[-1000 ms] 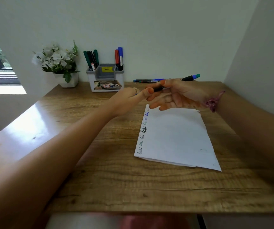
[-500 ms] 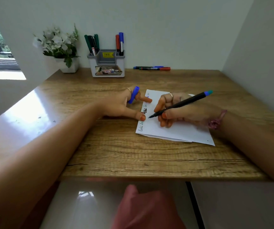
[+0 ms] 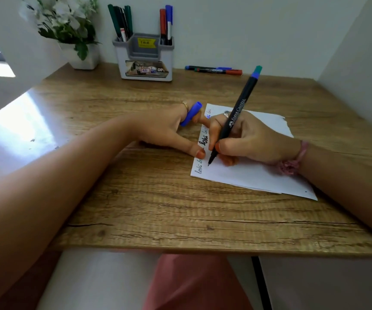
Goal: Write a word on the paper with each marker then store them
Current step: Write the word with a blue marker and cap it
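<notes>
On paper (image 3: 254, 175): right hand (image 3: 247, 139) grips pen (image 3: 232, 121), left hand (image 3: 171, 130) pins edge, pinching cap (image 3: 190, 114); risks smudged ink, dropped cap.

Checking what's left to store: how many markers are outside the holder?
3. One black marker in the right hand, tip at the paper; a blue-capped marker and a red-capped marker lying together by the back wall. Another may hide behind them.
</notes>
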Demonstrator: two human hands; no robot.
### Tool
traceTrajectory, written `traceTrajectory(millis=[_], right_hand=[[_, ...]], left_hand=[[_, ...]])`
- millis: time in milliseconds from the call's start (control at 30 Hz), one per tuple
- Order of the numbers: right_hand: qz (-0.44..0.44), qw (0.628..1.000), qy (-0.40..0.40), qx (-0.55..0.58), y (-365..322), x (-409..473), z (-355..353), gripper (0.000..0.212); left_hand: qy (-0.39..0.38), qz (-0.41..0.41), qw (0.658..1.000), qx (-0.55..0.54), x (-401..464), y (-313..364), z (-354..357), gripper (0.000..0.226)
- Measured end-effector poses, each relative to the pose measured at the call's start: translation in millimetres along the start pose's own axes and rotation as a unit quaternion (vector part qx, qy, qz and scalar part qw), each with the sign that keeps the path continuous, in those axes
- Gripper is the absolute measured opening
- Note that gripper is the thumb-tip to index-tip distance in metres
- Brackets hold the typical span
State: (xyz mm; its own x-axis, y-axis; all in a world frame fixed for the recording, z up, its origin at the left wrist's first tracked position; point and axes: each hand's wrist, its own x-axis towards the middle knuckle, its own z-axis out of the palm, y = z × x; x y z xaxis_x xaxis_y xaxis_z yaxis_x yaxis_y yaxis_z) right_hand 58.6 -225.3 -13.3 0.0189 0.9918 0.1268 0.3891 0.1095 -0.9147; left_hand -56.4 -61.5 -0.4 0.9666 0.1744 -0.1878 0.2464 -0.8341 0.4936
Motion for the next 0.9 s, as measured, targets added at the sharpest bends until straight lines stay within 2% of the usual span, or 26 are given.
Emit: traceTrajectory(millis=[133,233,333,433,533,733,833,900], right_hand=[[-0.019,0.999,-0.019,-0.030,-2.8,-4.0,2.0,0.004],[-0.020,0.999,-0.027,-0.042,-5.3,-4.9,4.2,0.008],[-0.022,0.999,-0.017,-0.040,-5.9,-5.6,6.0,0.005],[-0.010,0.999,-0.015,-0.040,-4.2,-6.7,5.6,0.014],[-0.004,0.999,-0.026,-0.037,-4.2,-7.0,5.4,0.016],[-0.020,0.999,-0.031,-0.037,-3.9,-5.5,6.5,0.004],[-0.016,0.999,-0.029,-0.038,-2.0,-4.3,6.6,0.006],[-0.018,0.999,-0.025,-0.042,-0.7,-2.9,7.2,0.012]], left_hand=[[-0.008,-0.007,1.000,-0.011,-0.3,2.9,-1.9,0.084],[-0.005,0.009,1.000,-0.019,0.0,2.3,-1.3,0.092],[0.001,0.017,0.999,-0.029,-1.2,2.6,-0.1,0.087],[0.001,0.015,0.999,-0.039,-2.3,3.4,-0.4,0.086],[0.001,0.017,0.999,-0.033,-1.4,2.6,-0.6,0.096],[-0.009,0.016,0.999,-0.039,-1.3,2.3,-0.6,0.096],[-0.011,-0.001,0.999,-0.035,-3.1,4.9,-1.6,0.075],[-0.013,-0.001,0.999,-0.043,-2.8,6.5,-2.6,0.072]])
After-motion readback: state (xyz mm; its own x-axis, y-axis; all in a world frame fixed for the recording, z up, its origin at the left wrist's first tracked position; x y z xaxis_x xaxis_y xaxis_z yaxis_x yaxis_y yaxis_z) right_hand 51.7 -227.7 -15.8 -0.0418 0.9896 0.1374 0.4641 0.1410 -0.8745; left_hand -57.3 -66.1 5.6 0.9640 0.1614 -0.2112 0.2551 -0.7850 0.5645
